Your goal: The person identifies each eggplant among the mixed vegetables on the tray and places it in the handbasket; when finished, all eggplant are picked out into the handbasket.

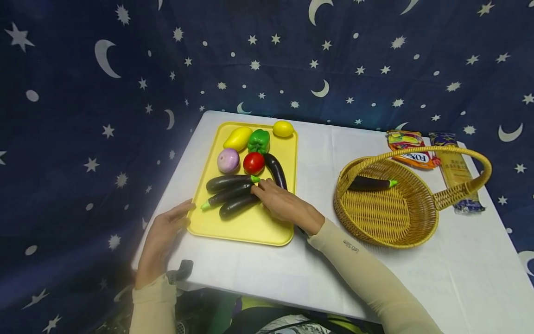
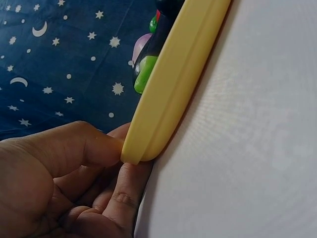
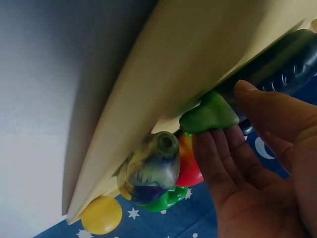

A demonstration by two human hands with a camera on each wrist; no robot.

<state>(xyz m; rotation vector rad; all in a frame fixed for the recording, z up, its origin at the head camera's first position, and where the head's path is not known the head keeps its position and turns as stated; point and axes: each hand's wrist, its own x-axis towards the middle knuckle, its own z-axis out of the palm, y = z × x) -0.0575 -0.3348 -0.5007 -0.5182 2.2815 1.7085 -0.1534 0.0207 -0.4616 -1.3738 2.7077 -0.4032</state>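
Note:
A yellow tray (image 1: 250,232) lies on the table, bearing several dark eggplants. My left hand (image 1: 162,236) pinches its left rim, thumb on one side and fingers beneath in the left wrist view. Over the tray, my right hand (image 1: 288,206) grips the green-stemmed end of the lowest eggplant (image 1: 238,207); the right wrist view shows thumb and fingers on either side near the green stem (image 3: 210,114). Two more eggplants, an upper one (image 1: 225,183) and a middle one (image 1: 227,195), lie beside it. A curved eggplant (image 1: 276,170) rests near the tray's right side.
Farther back on the tray are an onion (image 1: 228,161), tomato (image 1: 253,163), green pepper (image 1: 259,141), mango (image 1: 238,138) and lemon (image 1: 283,129). To the right stands a handled wicker basket (image 1: 425,227) with an eggplant (image 1: 371,183) inside. Snack packets (image 1: 417,157) lie behind it.

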